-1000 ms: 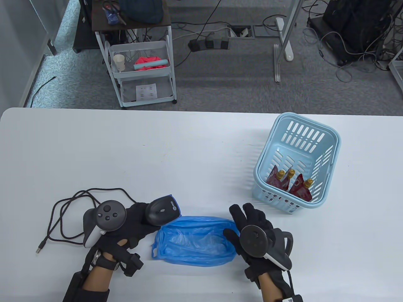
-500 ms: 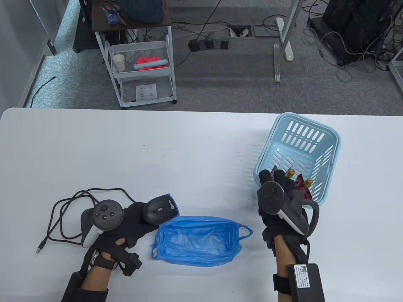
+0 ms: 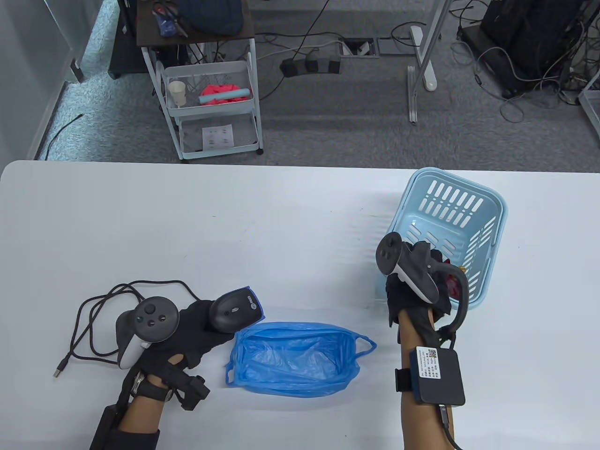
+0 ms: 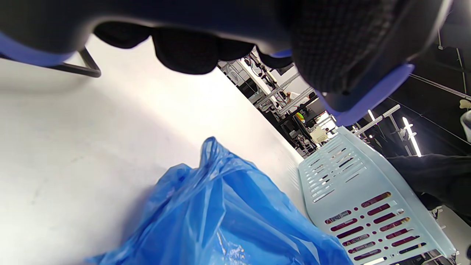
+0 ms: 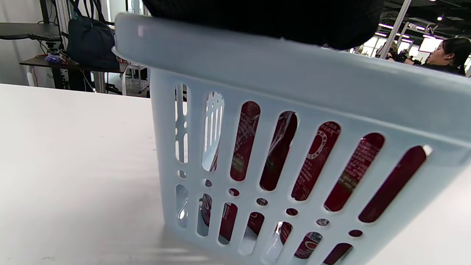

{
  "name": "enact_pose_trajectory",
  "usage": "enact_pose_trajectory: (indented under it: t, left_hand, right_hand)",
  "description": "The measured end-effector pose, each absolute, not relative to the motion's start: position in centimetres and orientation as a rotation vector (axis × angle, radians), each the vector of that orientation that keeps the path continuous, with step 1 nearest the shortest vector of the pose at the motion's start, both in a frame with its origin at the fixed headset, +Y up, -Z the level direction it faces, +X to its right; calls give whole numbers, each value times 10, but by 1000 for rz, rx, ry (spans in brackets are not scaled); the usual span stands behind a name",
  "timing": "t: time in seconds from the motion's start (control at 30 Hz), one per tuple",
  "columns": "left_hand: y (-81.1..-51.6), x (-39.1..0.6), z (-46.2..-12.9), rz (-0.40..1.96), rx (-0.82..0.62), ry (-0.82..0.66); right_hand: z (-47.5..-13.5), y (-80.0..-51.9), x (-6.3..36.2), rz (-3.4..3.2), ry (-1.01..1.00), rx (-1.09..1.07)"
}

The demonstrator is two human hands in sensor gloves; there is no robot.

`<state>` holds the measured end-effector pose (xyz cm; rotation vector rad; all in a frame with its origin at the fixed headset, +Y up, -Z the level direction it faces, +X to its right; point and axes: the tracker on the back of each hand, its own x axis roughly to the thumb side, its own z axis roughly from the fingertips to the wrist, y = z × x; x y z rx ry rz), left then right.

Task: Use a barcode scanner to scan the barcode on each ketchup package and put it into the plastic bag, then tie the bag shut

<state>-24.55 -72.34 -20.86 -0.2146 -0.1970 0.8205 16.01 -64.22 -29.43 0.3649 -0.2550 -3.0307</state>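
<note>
My left hand [image 3: 194,328] grips the black barcode scanner [image 3: 234,311] at the left end of the open blue plastic bag [image 3: 293,358], which lies flat on the table. The left wrist view has the scanner [image 4: 364,99] overhead and the bag [image 4: 228,221] below it. My right hand [image 3: 424,255] reaches down into the light blue basket [image 3: 497,206] over the red ketchup packages [image 3: 453,283]; its tracker hides its fingers. Through the basket's slots the right wrist view shows the packages [image 5: 316,162] standing inside.
The scanner's black cable [image 3: 101,309] loops on the table left of my left hand. The white table [image 3: 234,225] stretches behind the bag. Beyond the far edge stands a white trolley [image 3: 208,103] on the floor.
My right hand left the bag's right end, moved up and right, and went into the basket. My left hand with the scanner shifted slightly left.
</note>
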Motion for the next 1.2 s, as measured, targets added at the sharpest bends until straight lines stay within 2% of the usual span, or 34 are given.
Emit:
enact_pose_trajectory:
  t: [0.27,0.6,1.0,1.2]
  left_hand:
    - [-723,-247,-209,822,-219,-191]
    - [-722,-248,-209,827,-212,-193]
    - [-724,-247,-209,826,-222,-193]
    - [-724,-247,-209,828,-225,-186]
  right_hand:
    - [-302,-645,157,-2948,-219,390]
    - [-314,-644,173,-3029,-211,483]
    - [-320,-653,191,-3145,-340,593]
    - [-319,-654,194,-3158,-249,572]
